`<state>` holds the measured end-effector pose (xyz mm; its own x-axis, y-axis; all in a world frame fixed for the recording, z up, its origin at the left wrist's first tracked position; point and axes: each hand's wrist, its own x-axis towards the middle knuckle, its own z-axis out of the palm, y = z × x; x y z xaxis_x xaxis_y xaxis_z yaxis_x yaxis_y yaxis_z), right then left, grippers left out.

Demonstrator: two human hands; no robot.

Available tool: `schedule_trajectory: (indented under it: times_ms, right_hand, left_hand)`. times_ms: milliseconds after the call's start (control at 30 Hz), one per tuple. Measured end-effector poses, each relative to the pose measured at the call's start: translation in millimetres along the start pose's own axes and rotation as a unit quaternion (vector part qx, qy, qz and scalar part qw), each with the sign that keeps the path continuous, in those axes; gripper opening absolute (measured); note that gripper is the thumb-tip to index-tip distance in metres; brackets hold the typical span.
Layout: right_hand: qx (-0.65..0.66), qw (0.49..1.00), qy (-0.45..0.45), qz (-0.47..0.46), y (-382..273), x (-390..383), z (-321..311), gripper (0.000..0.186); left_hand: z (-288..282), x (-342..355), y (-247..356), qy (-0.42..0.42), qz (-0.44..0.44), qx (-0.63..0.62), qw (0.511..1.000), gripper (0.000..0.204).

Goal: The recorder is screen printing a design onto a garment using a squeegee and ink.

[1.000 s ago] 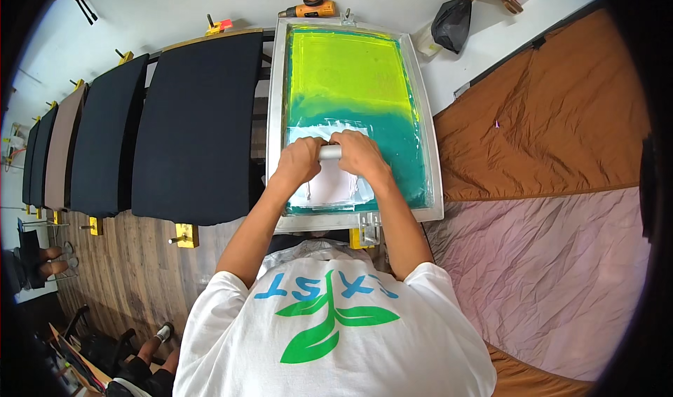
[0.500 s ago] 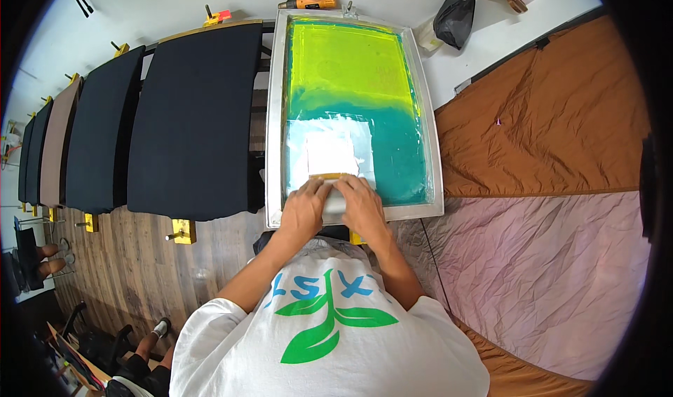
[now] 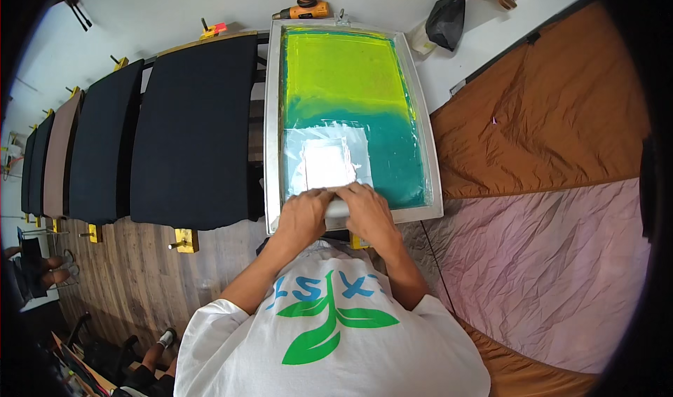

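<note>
Both grips are clamped on the squeegee: my left hand wraps its left end and my right hand covers the right end, fingers curled tight over the handle, which shows only as a pale strip between them. I see the squeegee at the 6 o'clock edge of the screen, a metal-framed mesh, yellow-green toward 12 o'clock and teal toward 6. Just beyond my knuckles, toward 12, lies a pale rectangular patch in the teal. At 9 o'clock of the screen a row of dark pallets fans out. A yellow heat gun lies at 12 o'clock past the frame. Brown fabric spreads at 3 o'clock.
</note>
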<state>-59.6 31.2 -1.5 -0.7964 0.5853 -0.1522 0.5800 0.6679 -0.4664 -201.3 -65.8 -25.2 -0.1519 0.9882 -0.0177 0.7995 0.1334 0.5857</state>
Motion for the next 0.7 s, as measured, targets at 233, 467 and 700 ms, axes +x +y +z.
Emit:
schedule_trajectory:
  times_ms: [233, 467, 700]
  right_hand:
    - [-0.041, 0.996, 0.064, -0.045, 25, 56, 17, 0.032]
    - [-0.046, 0.971, 0.21, -0.101, 41, 61, 45, 0.026]
    - [-0.017, 0.992, 0.118, -0.036, 32, 61, 36, 0.039]
  left_hand:
    - [-1, 43, -24, 0.056, -0.021, -0.028, 0.998, 0.051]
    - [23, 46, -36, 0.113, 0.0, -0.026, 0.993, 0.057]
    - [21, 46, -37, 0.126, 0.013, -0.03, 0.991, 0.054]
